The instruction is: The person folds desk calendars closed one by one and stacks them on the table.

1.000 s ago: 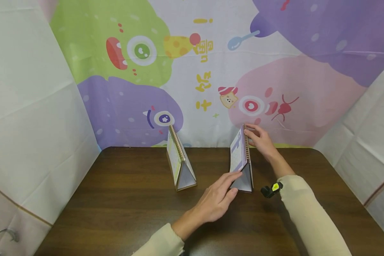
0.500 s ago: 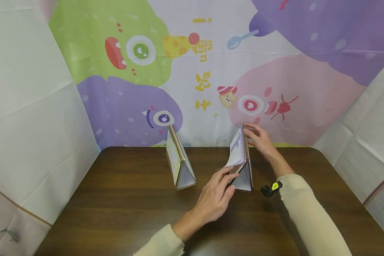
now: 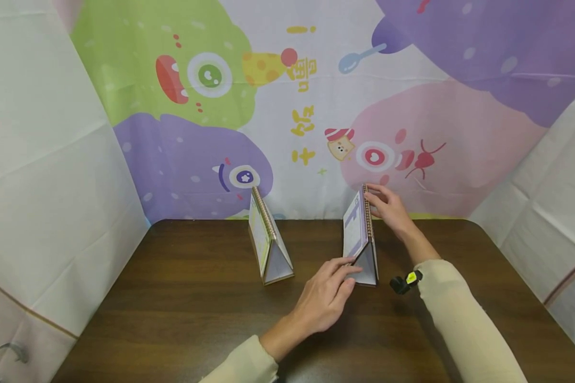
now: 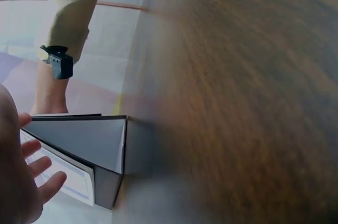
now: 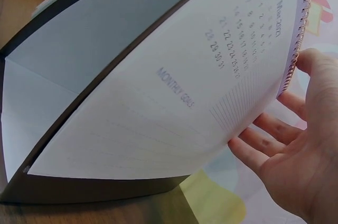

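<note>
Head view: the calendar (image 3: pixel 356 226) stands on the table (image 3: pixel 211 319) between the left hand (image 3: pixel 323 298), its loose fingers touching the near edge, and the right hand (image 3: pixel 392 214), pinching the far top end; it looks light with floppy pages (image 5: pixel 132 139), so grip the coil (image 3: pixel 370 221).

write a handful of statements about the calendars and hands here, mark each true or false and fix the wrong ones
1. The green-trimmed calendar and the purple-trimmed calendar both stand on the table. True.
2. The left hand touches the green-trimmed calendar. False: it is at the near end of the purple-trimmed one.
3. The right hand is at the far end of the purple-trimmed calendar. True.
4. The green-trimmed calendar lies flat. False: it stands like a tent.
5. The page in the right wrist view bears the words "MONTHLY GOALS". True.
</note>
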`<state>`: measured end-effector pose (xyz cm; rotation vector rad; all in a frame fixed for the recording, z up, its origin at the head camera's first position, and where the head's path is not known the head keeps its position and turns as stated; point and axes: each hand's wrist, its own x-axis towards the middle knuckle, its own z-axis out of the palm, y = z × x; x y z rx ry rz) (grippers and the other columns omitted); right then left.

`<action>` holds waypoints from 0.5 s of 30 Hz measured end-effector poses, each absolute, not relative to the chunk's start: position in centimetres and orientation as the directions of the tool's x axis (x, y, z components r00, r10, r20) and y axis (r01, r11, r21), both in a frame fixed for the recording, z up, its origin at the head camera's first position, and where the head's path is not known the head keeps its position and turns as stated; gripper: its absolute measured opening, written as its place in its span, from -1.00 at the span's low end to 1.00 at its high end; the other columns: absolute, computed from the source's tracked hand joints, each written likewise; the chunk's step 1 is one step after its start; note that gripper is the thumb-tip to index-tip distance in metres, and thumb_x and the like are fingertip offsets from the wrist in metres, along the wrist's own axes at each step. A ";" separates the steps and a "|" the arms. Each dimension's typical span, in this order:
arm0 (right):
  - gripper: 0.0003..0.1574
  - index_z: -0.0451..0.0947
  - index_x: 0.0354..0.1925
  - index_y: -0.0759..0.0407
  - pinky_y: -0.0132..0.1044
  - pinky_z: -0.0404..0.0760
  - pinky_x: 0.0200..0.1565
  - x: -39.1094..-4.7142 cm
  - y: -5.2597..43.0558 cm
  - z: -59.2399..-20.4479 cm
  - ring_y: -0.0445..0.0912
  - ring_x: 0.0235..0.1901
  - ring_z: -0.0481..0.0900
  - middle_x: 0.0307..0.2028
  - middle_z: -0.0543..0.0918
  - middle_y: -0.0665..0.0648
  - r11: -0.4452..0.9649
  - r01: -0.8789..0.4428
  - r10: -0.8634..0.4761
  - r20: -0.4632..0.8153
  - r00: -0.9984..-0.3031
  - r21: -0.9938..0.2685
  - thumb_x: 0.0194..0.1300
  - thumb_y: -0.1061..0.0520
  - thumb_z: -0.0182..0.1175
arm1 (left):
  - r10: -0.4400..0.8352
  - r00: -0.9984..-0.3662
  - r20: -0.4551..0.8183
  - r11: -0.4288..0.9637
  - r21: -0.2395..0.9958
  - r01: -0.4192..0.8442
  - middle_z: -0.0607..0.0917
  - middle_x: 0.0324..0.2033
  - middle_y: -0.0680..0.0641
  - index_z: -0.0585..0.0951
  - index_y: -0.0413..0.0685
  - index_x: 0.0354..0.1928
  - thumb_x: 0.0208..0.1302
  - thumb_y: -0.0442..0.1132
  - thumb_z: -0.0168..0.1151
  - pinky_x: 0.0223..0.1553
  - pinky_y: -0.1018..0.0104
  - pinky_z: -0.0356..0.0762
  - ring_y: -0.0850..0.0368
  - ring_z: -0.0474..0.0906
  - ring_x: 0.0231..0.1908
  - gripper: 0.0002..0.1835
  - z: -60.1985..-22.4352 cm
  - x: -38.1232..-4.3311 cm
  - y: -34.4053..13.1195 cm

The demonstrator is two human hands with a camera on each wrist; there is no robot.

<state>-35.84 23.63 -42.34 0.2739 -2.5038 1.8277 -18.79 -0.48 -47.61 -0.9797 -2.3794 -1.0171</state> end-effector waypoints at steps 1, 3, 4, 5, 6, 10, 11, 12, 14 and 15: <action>-0.20 0.22 0.76 0.23 0.30 0.49 0.57 -35.8 23.6 -42.4 0.33 0.60 0.44 0.61 0.43 0.51 0.296 -0.158 -0.124 0.127 -0.984 -0.942 0.81 -0.08 0.07 | 0.453 -0.689 0.565 0.491 0.487 0.722 0.71 0.44 -0.12 0.75 -0.02 0.34 0.76 -0.17 -0.01 0.34 0.02 0.73 -0.04 0.69 0.40 -0.60 -47.6 -18.8 -0.5; -0.20 0.22 0.75 0.23 0.30 0.49 0.57 -35.8 23.7 -42.4 0.34 0.60 0.44 0.61 0.43 0.51 0.303 -0.158 -0.122 0.126 -0.985 -0.940 0.81 -0.08 0.07 | 0.453 -0.693 0.561 0.484 0.498 0.719 0.71 0.44 -0.11 0.74 -0.02 0.35 0.76 -0.17 -0.01 0.35 0.02 0.73 -0.04 0.70 0.40 -0.59 -47.6 -18.7 -0.4; -0.20 0.23 0.75 0.22 0.30 0.50 0.57 -35.8 23.6 -42.4 0.35 0.59 0.45 0.61 0.43 0.51 0.304 -0.157 -0.121 0.126 -0.985 -0.939 0.80 -0.09 0.08 | 0.452 -0.696 0.558 0.481 0.504 0.717 0.71 0.44 -0.11 0.74 -0.02 0.36 0.76 -0.17 -0.02 0.35 0.03 0.73 -0.03 0.70 0.40 -0.59 -47.5 -18.7 -0.4; -0.21 0.24 0.75 0.23 0.30 0.50 0.57 -35.8 23.6 -42.3 0.35 0.59 0.45 0.61 0.43 0.52 0.307 -0.158 -0.120 0.126 -0.985 -0.939 0.80 -0.09 0.08 | 0.453 -0.698 0.555 0.481 0.508 0.715 0.71 0.44 -0.11 0.73 -0.01 0.37 0.76 -0.16 -0.02 0.36 0.03 0.72 -0.03 0.70 0.40 -0.58 -47.5 -18.7 -0.4; -0.21 0.24 0.74 0.23 0.30 0.49 0.57 -35.8 23.6 -42.3 0.35 0.58 0.45 0.60 0.44 0.52 0.309 -0.159 -0.119 0.128 -0.985 -0.938 0.80 -0.09 0.08 | 0.454 -0.703 0.548 0.479 0.515 0.711 0.71 0.45 -0.11 0.72 -0.02 0.39 0.77 -0.16 -0.02 0.36 0.03 0.72 -0.03 0.69 0.40 -0.58 -47.5 -18.7 -0.4; -0.22 0.26 0.73 0.25 0.27 0.51 0.55 -35.8 23.6 -42.3 0.29 0.55 0.49 0.58 0.46 0.53 0.301 -0.166 -0.118 0.136 -0.984 -0.939 0.80 -0.08 0.09 | 0.459 -0.707 0.539 0.470 0.527 0.708 0.70 0.46 -0.12 0.70 -0.03 0.41 0.76 -0.16 -0.02 0.38 0.02 0.71 -0.04 0.69 0.41 -0.57 -47.5 -18.7 -0.4; -0.22 0.26 0.73 0.26 0.26 0.52 0.55 -35.7 23.6 -42.3 0.27 0.54 0.50 0.57 0.47 0.53 0.298 -0.169 -0.118 0.139 -0.983 -0.940 0.80 -0.07 0.08 | 0.460 -0.705 0.539 0.468 0.528 0.709 0.70 0.46 -0.13 0.70 -0.05 0.42 0.77 -0.16 -0.02 0.37 0.01 0.71 -0.04 0.69 0.41 -0.57 -47.5 -18.7 -0.4; -0.22 0.27 0.73 0.26 0.25 0.53 0.55 -35.7 23.5 -42.3 0.24 0.52 0.51 0.57 0.47 0.53 0.298 -0.168 -0.116 0.139 -0.983 -0.940 0.80 -0.07 0.08 | 0.462 -0.706 0.537 0.466 0.530 0.709 0.70 0.46 -0.13 0.69 -0.05 0.42 0.77 -0.16 -0.02 0.38 0.01 0.71 -0.04 0.69 0.42 -0.57 -47.6 -18.8 -0.4; -0.22 0.27 0.73 0.26 0.24 0.54 0.54 -35.8 23.6 -42.3 0.18 0.50 0.53 0.56 0.48 0.53 0.300 -0.168 -0.116 0.139 -0.984 -0.939 0.80 -0.07 0.07 | 0.463 -0.707 0.535 0.467 0.530 0.708 0.69 0.48 -0.12 0.68 -0.05 0.44 0.77 -0.16 -0.03 0.39 0.02 0.71 -0.04 0.68 0.43 -0.57 -47.7 -18.8 -0.4; -0.23 0.26 0.73 0.26 0.24 0.55 0.54 -35.8 23.6 -42.4 0.16 0.49 0.54 0.56 0.48 0.53 0.302 -0.168 -0.116 0.139 -0.984 -0.938 0.80 -0.07 0.07 | 0.463 -0.708 0.534 0.469 0.530 0.706 0.68 0.48 -0.11 0.68 -0.05 0.44 0.78 -0.16 -0.03 0.39 0.02 0.71 -0.03 0.68 0.43 -0.56 -47.7 -18.8 -0.4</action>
